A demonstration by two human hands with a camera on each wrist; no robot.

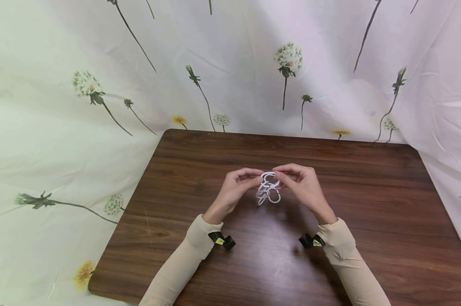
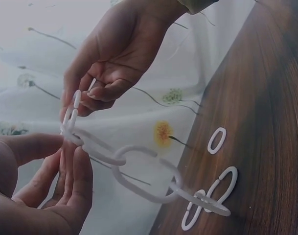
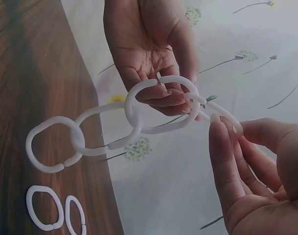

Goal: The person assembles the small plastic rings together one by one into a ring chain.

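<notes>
Both hands pinched the top link of a white plastic chain (image 1: 268, 189) above the wooden surface (image 1: 368, 204), left hand (image 1: 234, 189) opposite right hand (image 1: 304, 187). The links looked light, rigid and slick, best held at each link's rim.

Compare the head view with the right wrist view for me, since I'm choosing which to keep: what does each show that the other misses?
Only the head view shows the whole wooden table, the flowered cloth's spread, both sleeves and wrist cameras. Only the right wrist view shows two loose white links on the table and each link of the chain distinctly. Both show the left hand and right hand pinching the chain's top end.
</notes>
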